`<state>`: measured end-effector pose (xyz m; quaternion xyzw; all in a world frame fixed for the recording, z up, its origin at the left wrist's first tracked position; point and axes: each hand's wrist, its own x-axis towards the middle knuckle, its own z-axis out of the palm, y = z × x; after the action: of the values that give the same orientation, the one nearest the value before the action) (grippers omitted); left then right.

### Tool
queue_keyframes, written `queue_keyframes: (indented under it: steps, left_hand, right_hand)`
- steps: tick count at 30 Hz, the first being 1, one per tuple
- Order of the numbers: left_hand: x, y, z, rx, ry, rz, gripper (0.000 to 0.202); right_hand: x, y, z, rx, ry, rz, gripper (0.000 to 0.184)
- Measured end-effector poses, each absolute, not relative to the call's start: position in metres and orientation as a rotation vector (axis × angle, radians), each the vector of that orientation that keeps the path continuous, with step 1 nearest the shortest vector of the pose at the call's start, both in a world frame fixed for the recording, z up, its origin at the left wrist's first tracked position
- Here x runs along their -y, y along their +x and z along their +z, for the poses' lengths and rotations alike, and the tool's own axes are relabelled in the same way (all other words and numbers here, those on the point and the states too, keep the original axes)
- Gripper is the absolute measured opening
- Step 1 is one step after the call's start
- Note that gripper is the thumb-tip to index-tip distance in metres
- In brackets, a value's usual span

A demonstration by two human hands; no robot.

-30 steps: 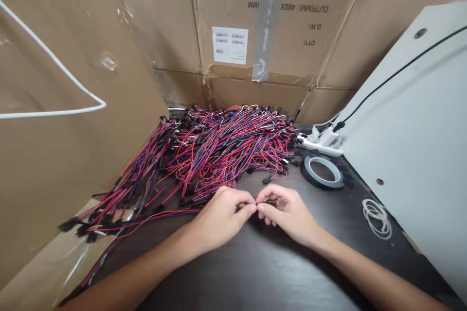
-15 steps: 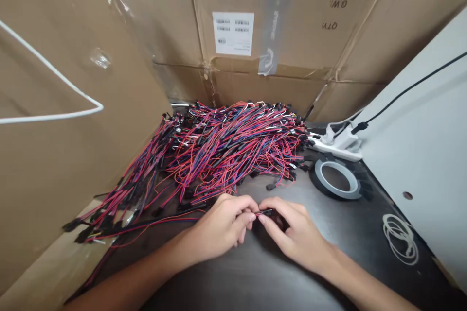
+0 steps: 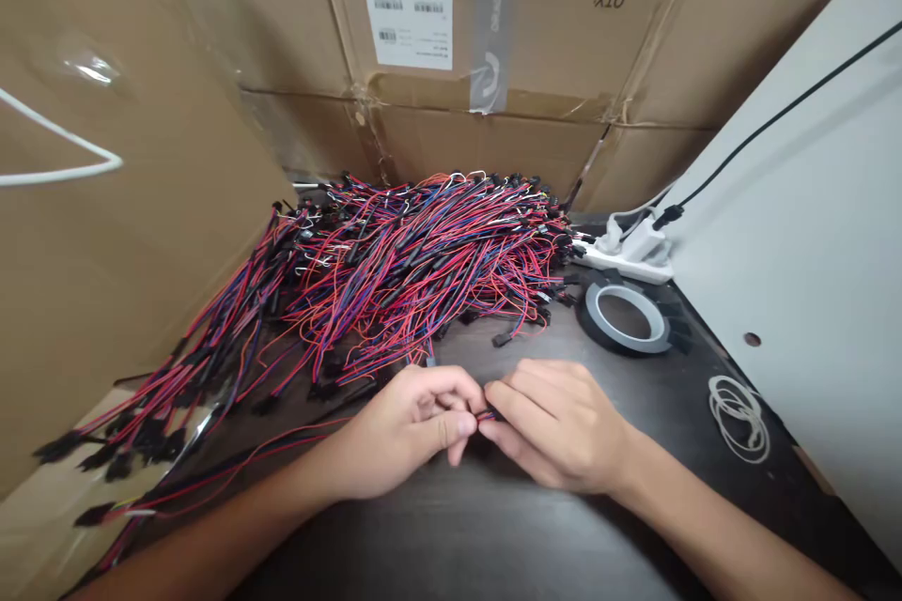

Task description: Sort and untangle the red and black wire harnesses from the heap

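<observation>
My left hand [image 3: 412, 427] and my right hand [image 3: 556, 423] meet fingertip to fingertip over the dark table [image 3: 493, 535]. Both pinch a small black connector [image 3: 488, 415] on a red and blue wire between them. The wire trails off to the left across the table [image 3: 232, 465]. Just beyond my hands lies a big heap of red, blue and black wires with black connectors [image 3: 415, 272].
Cardboard boxes [image 3: 493, 38] wall in the back and left. A roll of black tape [image 3: 624, 319] lies right of the heap, with a white power strip [image 3: 624, 254] behind it. White loops [image 3: 739, 413] lie beside a white panel [image 3: 810, 207] on the right.
My hands have drawn closer together on the connector, with the right fingers now folded over it. The view has tilted down and shifted a little.
</observation>
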<state>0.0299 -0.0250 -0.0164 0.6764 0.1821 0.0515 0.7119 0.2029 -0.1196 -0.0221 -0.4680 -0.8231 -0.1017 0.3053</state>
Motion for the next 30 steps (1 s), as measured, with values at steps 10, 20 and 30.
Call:
queue_keyframes:
  steps: [10, 20, 30]
  left_hand:
    - [0.027, 0.029, -0.022, -0.489, 1.411, 0.057, 0.019]
    - [0.028, 0.029, -0.023, -0.574, 1.834, 0.047, 0.012]
    - [0.025, 0.026, -0.025, -0.443, 2.235, 0.193, 0.014]
  right_hand:
    - [0.124, 0.196, -0.033, 2.122, -1.227, 0.038, 0.019]
    - [0.120, 0.186, -0.030, 1.816, -1.591, 0.766, 0.013]
    - [0.121, 0.193, -0.031, 1.872, -1.457, 0.969, 0.019]
